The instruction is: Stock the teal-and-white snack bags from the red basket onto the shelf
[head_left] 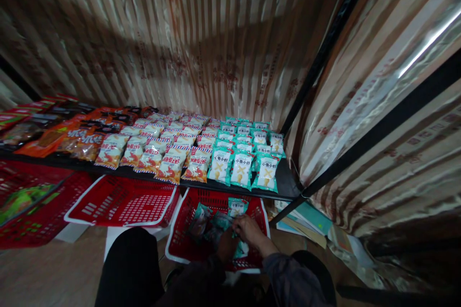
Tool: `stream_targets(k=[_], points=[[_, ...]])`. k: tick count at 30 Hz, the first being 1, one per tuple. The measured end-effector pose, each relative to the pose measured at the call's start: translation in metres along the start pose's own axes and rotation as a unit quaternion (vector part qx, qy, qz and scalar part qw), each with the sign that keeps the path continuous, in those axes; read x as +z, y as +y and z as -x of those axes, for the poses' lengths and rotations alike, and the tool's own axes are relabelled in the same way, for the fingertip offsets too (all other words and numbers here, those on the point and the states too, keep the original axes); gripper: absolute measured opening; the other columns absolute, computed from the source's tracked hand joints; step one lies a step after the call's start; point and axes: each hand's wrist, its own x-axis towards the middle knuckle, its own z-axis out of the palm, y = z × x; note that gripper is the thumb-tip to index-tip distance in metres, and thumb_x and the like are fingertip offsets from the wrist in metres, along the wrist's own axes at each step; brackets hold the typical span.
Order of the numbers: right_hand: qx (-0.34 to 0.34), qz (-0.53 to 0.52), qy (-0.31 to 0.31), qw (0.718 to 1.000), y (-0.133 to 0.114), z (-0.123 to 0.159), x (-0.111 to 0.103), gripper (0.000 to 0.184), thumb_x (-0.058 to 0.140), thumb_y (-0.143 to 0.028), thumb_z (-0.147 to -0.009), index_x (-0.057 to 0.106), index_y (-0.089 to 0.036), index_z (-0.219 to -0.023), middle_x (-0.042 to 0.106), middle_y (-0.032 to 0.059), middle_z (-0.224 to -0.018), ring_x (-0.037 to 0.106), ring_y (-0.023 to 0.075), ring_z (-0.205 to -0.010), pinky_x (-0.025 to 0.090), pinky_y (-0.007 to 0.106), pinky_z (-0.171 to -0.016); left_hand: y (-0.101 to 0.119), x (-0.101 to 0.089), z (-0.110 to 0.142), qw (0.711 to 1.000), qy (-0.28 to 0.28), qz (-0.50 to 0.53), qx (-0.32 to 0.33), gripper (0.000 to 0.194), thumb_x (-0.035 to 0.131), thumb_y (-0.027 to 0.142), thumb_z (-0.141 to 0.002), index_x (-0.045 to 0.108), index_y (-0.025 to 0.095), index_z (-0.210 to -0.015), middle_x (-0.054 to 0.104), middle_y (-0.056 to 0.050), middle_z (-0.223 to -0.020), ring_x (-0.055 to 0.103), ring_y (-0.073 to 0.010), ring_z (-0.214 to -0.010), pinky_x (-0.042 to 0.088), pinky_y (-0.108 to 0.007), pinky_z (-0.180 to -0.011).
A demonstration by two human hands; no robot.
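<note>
Both my hands reach down into a red plastic basket [182, 237] on the floor below a shelf. My left hand [226, 244] is closed among teal snack packets [236, 207] lying in the basket. My right hand [251, 231] rests on the same pile with its fingers curled on a packet. The packets under my hands are blurred. On the black shelf [284, 184] above lie rows of teal packets [241, 169] at the right and red-and-white striped packets [172, 164] beside them.
Orange and red snack bags [54, 136] fill the shelf's left part. Another red basket [124, 201] and red crates [32, 201] stand to the left on the floor. Flat cardboard and papers [306, 220] lie at the right. Shiny striped foil [216, 33] covers the walls.
</note>
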Motion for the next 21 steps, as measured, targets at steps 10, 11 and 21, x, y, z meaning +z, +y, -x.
stream_targets(k=[10,11,21], points=[[-0.031,-0.036,0.018,0.999,-0.005,-0.004,-0.012,0.016,0.061,-0.017,-0.08,0.074,-0.023,-0.087,0.073,0.0049,-0.092,0.063,0.02,-0.096,0.043,0.026,-0.082,-0.001,-0.017,0.006,0.995,0.031,0.087,0.023,0.031,0.045,0.022,-0.086,0.063,0.014,-0.11,0.069,-0.016,-0.113,0.065,-0.0239,-0.104,0.046,-0.032,-0.088],[-0.035,-0.045,0.024,0.998,-0.005,-0.006,-0.012,0.016,0.061,-0.018,-0.08,0.074,-0.024,-0.087,0.073,0.0043,-0.092,0.064,0.0199,-0.096,0.043,0.026,-0.081,-0.002,-0.018,0.007,0.993,0.04,0.105,0.031,0.032,0.044,0.022,-0.085,0.064,0.014,-0.11,0.069,-0.015,-0.112,0.065,-0.024,-0.104,0.046,-0.032,-0.088],[-0.077,-0.121,0.039,0.989,-0.003,-0.026,-0.007,0.014,0.061,-0.021,-0.081,0.073,-0.024,-0.087,0.073,0.0008,-0.09,0.064,0.0157,-0.086,0.043,0.024,-0.075,0.002,-0.042,0.014,0.989,0.076,0.124,0.012,0.028,0.046,0.024,-0.083,0.065,0.012,-0.099,0.072,-0.012,-0.099,0.066,-0.0227,-0.095,0.047,-0.03,-0.082]])
